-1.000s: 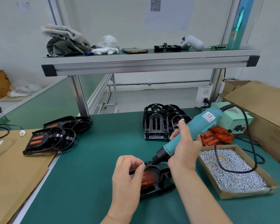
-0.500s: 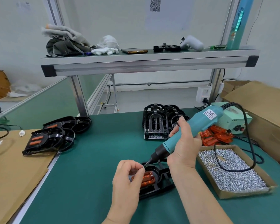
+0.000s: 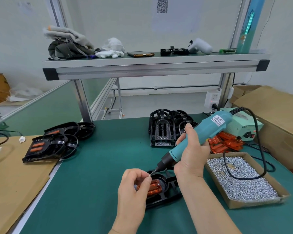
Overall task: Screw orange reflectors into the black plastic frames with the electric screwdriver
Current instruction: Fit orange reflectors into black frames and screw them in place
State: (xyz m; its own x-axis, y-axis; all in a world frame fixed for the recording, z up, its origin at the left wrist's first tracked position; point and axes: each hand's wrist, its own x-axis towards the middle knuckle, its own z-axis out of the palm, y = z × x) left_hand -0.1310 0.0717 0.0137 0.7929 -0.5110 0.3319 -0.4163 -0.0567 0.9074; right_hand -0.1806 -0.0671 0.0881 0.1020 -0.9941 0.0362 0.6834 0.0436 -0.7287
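A black plastic frame (image 3: 166, 196) lies on the green mat near the front, with an orange reflector (image 3: 155, 187) seated in it. My left hand (image 3: 134, 186) hovers over the frame's left part and pinches a small silver screw (image 3: 149, 175) between thumb and forefinger. My right hand (image 3: 191, 154) grips the teal electric screwdriver (image 3: 198, 137), tilted down to the left. Its bit tip meets the screw just above the reflector.
A cardboard tray of silver screws (image 3: 240, 179) sits at the right, the screwdriver's black cable lying across it. Loose orange reflectors (image 3: 225, 143) and a stack of bare black frames (image 3: 164, 127) lie behind. Frames with reflectors (image 3: 47, 144) lie at the left. A shelf runs overhead.
My right hand lifted the screwdriver slightly and steepened it. My left hand raised the screw to the bit tip, uncovering more of the reflector.
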